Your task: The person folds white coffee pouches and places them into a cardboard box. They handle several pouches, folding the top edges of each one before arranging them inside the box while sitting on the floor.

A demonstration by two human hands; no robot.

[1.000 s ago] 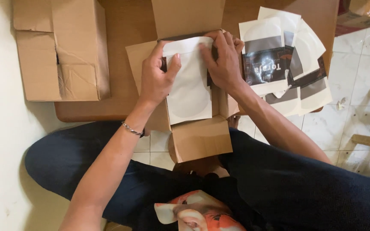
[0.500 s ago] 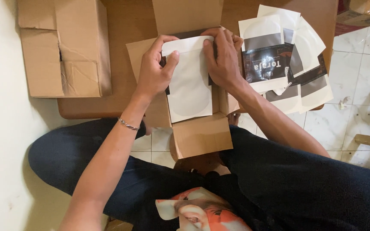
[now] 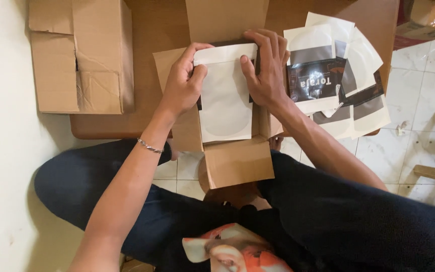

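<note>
A white flat pouch point(image 3: 226, 95) with a round clear window lies over an open cardboard box point(image 3: 235, 161) on a low wooden table point(image 3: 152, 30). My left hand point(image 3: 183, 80) pinches the pouch's top left corner. My right hand point(image 3: 265, 68) grips its top right edge, fingers curled over the top. The pouch covers most of the box's opening, so what is inside stays hidden. A thin bracelet point(image 3: 149, 146) circles my left wrist.
A pile of several white and dark pouches point(image 3: 336, 80) lies to the right of the box on the table. A larger closed cardboard box point(image 3: 81, 55) stands at the left. My crossed legs in dark trousers point(image 3: 328, 211) sit below on a tiled floor.
Both hands have shifted slightly up along the pouch's top edge. The pouch stays over the box opening.
</note>
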